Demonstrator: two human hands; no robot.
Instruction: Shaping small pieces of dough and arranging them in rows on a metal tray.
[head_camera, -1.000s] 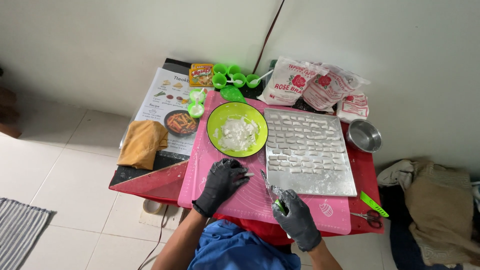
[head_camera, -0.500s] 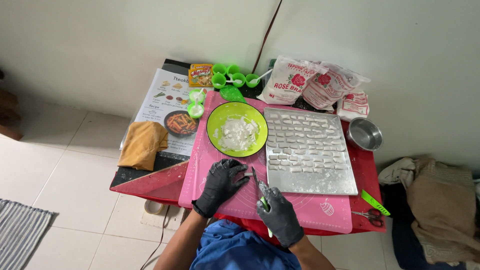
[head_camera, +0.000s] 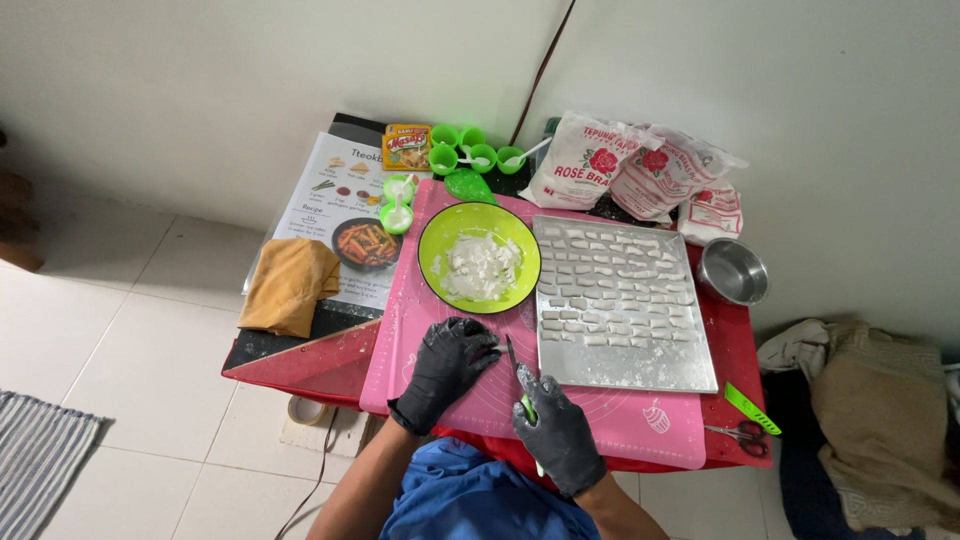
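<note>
Head view: pink mat covers red table, white-tiled floor.

Room corner, seen from above.
Plain white walls, pale tiled floor, striped rug, crumpled cloth heap at right.

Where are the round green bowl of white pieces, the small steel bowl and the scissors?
Round green bowl of white pieces (head_camera: 436, 240): head view, bare left rim.
Small round steel bowl (head_camera: 733, 271): head view, inside bottom.
Scissors with dark handles (head_camera: 743, 435): head view, handle end.
</note>
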